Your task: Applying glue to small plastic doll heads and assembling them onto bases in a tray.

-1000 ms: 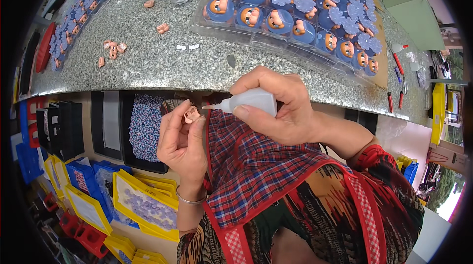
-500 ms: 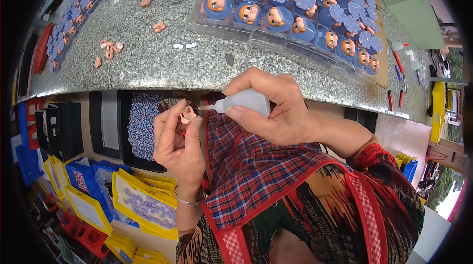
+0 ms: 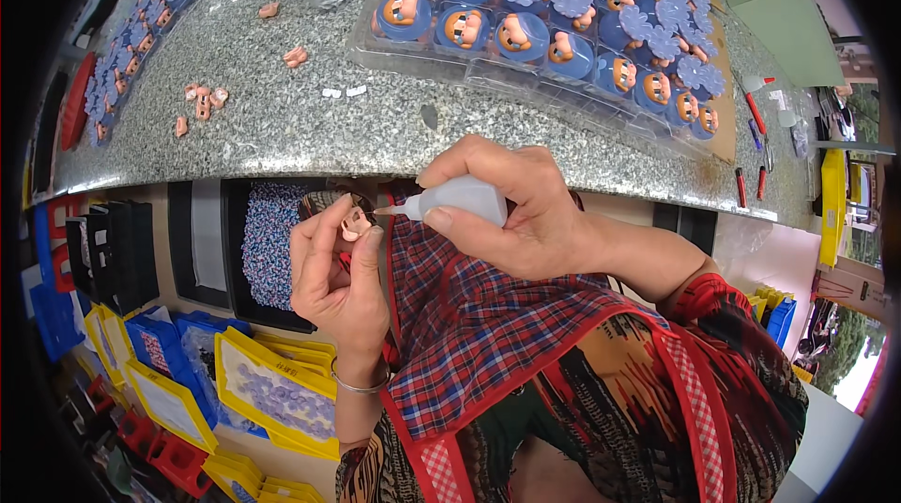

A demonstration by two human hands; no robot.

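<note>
Beyond both hands, a clear plastic tray (image 3: 526, 81) of blue round toy heads sits largely filled on the speckled granite counter (image 3: 282, 128). The right hand (image 3: 511, 212) grips a white squeeze bottle (image 3: 460, 198), nozzle touching the small peach face piece (image 3: 354, 222) pinched in the left hand (image 3: 338, 268). Loose peach pieces (image 3: 200, 101) remain farther left.

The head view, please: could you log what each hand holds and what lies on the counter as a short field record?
left hand: pinches a small peach-coloured toy piece at the fingertips
right hand: grips a small white squeeze bottle, nozzle at the piece
counter: speckled granite
tray: clear plastic, blue toy heads
loose pieces: peach, scattered left
</note>
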